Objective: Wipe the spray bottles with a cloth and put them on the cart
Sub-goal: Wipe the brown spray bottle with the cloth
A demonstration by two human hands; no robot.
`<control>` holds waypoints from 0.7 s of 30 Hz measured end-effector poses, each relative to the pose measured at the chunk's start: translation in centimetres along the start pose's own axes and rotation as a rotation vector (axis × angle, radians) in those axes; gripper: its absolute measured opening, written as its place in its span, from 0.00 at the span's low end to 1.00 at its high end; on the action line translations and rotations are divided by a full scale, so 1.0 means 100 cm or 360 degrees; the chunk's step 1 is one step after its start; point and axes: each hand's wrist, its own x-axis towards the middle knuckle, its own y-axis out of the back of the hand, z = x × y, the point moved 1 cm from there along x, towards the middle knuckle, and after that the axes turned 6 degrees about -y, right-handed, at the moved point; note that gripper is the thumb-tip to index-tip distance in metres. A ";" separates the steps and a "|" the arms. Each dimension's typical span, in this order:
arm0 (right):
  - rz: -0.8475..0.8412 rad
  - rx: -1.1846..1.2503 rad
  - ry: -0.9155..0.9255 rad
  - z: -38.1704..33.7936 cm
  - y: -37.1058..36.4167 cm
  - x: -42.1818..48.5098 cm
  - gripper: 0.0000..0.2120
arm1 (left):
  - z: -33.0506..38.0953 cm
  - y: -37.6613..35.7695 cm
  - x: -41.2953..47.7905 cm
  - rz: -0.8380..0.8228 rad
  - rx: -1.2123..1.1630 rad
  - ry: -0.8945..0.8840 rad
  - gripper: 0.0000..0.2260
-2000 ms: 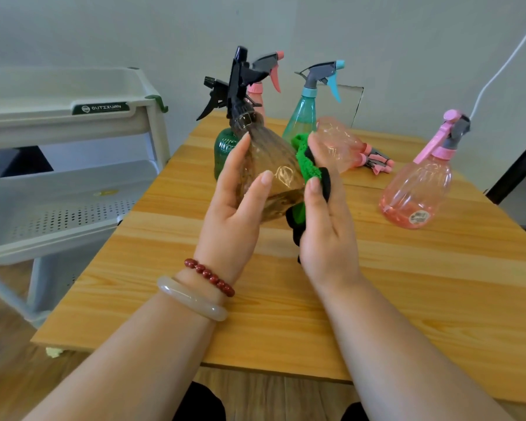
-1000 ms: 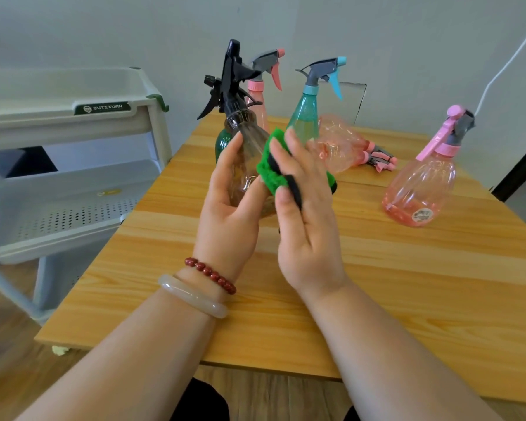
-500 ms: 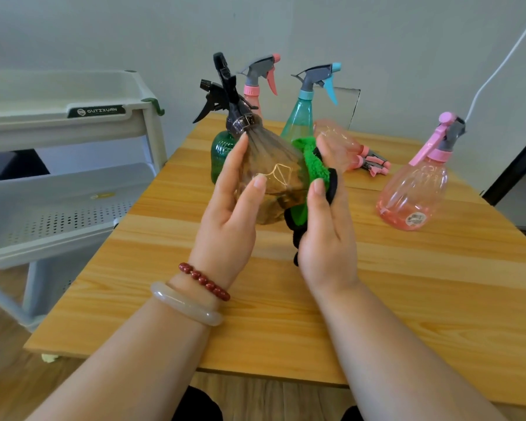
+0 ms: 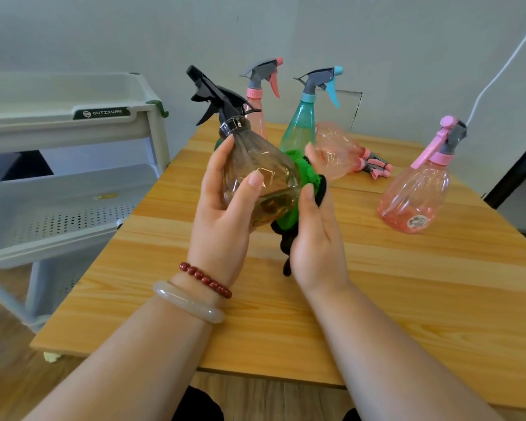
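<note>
We held the bottle [image 4: 255, 174] in the air above the table [image 4: 407, 299], in front of us. The cart [image 4: 58, 192] stood apart on the left, and no bottle was visible on it. Our left hand [image 4: 225, 226] was wrapped around the wide brown body, with the thumb across the front and the fingers behind. Our right hand [image 4: 316, 238] held the cloth [image 4: 307, 177], thumb on one side and fingers on the other, and pressed it to the right side of the bottle. We judged that the wiping was in progress and the placing was not yet started.

The first risk was a slip. The body looked smooth and round, and only one hand really carried it. A hard push from the cloth side could turn it in the palm or press it out, and it would fall on the table. The second risk was behind our hands. The teal bottle [image 4: 299, 126] stood just behind the cloth, and a pink bottle [image 4: 337, 150] lay on its side near it. A long stroke away from us could knock the first one over or make the second one roll. On the way to the cart, the high spray head could also catch on the upper tray.

The long axis of the bottle was tilted. The base was low, near us and a little to the right. The neck went up, away and to the left. The black nozzle pointed up and left, towards the cart side, and the trigger hung below it.
</note>
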 end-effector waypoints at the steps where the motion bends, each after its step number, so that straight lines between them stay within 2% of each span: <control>1: -0.0007 -0.0147 0.0132 -0.002 0.001 -0.001 0.20 | -0.001 0.000 0.000 -0.0025 0.0039 -0.0009 0.26; 3: -0.0007 -0.0541 0.0463 -0.002 0.003 0.001 0.20 | -0.002 -0.001 0.000 -0.0080 0.0114 -0.0017 0.29; 4: 0.0001 -0.0580 0.0479 -0.001 0.002 0.003 0.19 | -0.002 -0.001 0.000 -0.0081 0.0133 -0.0012 0.29; 6: 0.0036 -0.0389 0.0327 -0.002 0.001 0.003 0.18 | -0.004 0.000 0.000 -0.0061 0.0122 -0.0014 0.28; 9: 0.0104 0.0125 -0.0211 -0.007 0.002 0.001 0.17 | -0.004 0.000 -0.001 -0.0007 0.0019 -0.0019 0.25; 11: 0.0114 0.0200 -0.0380 -0.004 0.004 0.002 0.18 | -0.003 -0.001 0.000 0.0010 -0.0028 -0.0021 0.23; 12: 0.0108 0.0101 -0.0271 -0.006 0.003 0.001 0.18 | -0.003 -0.001 -0.001 0.0005 -0.0035 -0.0018 0.23; 15: 0.0022 -0.0451 0.0352 -0.004 0.001 -0.002 0.19 | -0.003 -0.003 -0.001 -0.0052 0.0038 -0.0031 0.25; 16: 0.0008 -0.0564 0.0452 -0.002 0.001 0.000 0.19 | -0.004 -0.003 -0.001 -0.0067 0.0079 -0.0049 0.26; 18: 0.0051 -0.0475 0.0365 -0.002 -0.002 0.002 0.18 | -0.004 -0.002 -0.001 -0.0057 0.0122 -0.0064 0.25; 21: 0.0087 -0.0043 -0.0081 -0.010 0.000 0.000 0.16 | -0.004 -0.002 -0.002 0.0000 0.0054 -0.0050 0.24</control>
